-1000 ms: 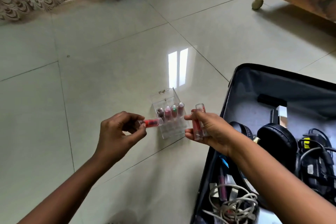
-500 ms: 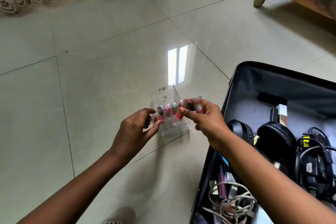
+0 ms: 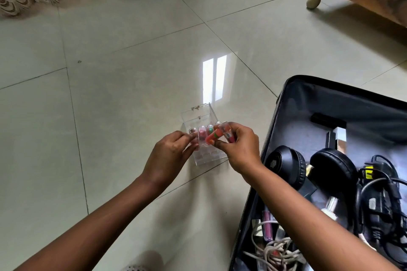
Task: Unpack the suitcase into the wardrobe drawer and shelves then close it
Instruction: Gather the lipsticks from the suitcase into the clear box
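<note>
Lipsticks (image 3: pixel 214 135) sit pinched in the right hand (image 3: pixel 239 149) over the clear organizer (image 3: pixel 204 136) on the floor (image 3: pixel 110 116); the left hand (image 3: pixel 168 156) pinches the organizer's left edge. Open suitcase (image 3: pixel 308 99) lies just right.

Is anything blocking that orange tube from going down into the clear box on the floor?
Nothing visible does. The right hand pinches the orange tube just above the clear box, whose lid stands open. The left hand sits at its left side, not over the empty slots.
</note>
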